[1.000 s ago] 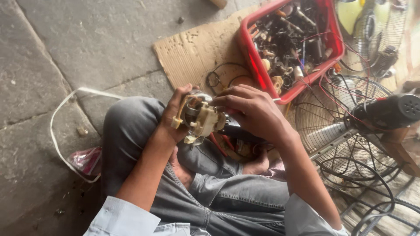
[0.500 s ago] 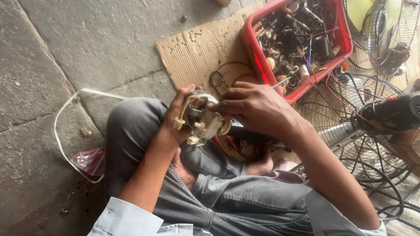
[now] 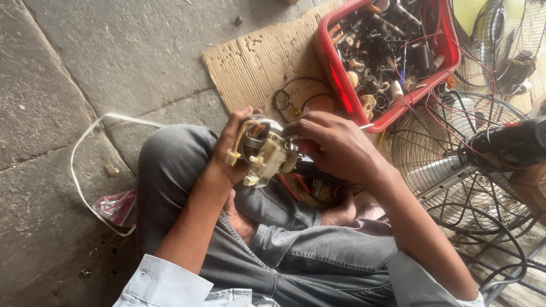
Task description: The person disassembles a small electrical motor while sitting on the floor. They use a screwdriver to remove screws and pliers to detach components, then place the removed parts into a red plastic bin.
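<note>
My left hand [image 3: 226, 152] grips a small fan motor [image 3: 263, 151] with a cream plastic housing and metal core, held above my crossed legs in grey jeans. My right hand [image 3: 334, 146] is closed around a red-handled tool [image 3: 307, 148] whose tip meets the motor's right side; most of the tool is hidden by my fingers. Both hands touch the motor from opposite sides.
A red plastic tray [image 3: 341, 85] full of small metal and plastic parts sits on a cardboard sheet [image 3: 256, 62]. Wire fan guards [image 3: 449, 153] and a black motor body [image 3: 512, 142] lie at right. A white strap loop [image 3: 85, 165] and a plastic wrapper [image 3: 116, 206] lie on the concrete floor at left.
The view has shifted slightly; my hands and the motor stay together over my lap, with the right hand's fingers adjusting a little against the motor.
</note>
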Action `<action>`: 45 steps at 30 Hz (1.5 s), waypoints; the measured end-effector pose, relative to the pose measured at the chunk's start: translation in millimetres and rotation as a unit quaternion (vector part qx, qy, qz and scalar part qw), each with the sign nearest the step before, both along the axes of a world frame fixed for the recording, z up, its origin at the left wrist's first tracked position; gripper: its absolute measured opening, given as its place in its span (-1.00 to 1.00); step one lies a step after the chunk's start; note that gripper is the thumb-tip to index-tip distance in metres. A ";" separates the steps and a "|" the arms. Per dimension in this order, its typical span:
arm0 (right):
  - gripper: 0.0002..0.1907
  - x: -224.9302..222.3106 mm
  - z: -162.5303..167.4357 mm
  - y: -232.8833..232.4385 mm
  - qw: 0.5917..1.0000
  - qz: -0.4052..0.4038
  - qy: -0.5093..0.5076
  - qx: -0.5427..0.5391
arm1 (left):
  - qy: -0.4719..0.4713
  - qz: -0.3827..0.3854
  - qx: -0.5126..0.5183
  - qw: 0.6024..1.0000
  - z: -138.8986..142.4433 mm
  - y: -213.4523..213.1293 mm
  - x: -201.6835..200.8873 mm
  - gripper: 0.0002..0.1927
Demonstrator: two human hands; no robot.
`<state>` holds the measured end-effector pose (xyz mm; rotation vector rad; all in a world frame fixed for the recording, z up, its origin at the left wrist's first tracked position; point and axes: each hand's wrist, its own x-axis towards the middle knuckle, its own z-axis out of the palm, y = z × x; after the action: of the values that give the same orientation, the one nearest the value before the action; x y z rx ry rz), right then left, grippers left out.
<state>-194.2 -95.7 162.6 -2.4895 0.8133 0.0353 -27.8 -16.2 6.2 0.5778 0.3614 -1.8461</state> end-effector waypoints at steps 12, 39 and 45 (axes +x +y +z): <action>-0.26 22.2 -7.5 75.2 0.980 -0.085 -0.043 -0.176 | 0.009 -0.011 -0.013 1.000 -11.8 1.8 -1.0 -0.59; -0.35 12.0 -167.5 -100.5 0.975 -0.171 0.040 -0.134 | -0.070 -0.034 0.002 0.997 -10.1 1.4 0.8 -0.45; -0.34 9.1 -180.4 -105.0 0.976 -0.148 0.044 -0.153 | -0.092 -0.061 0.025 0.994 0.9 1.1 5.7 -0.28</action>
<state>-185.1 -200.6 -17.9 -2.6333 1.3059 -0.0922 -22.1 -15.1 7.1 0.8144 0.2538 -1.8869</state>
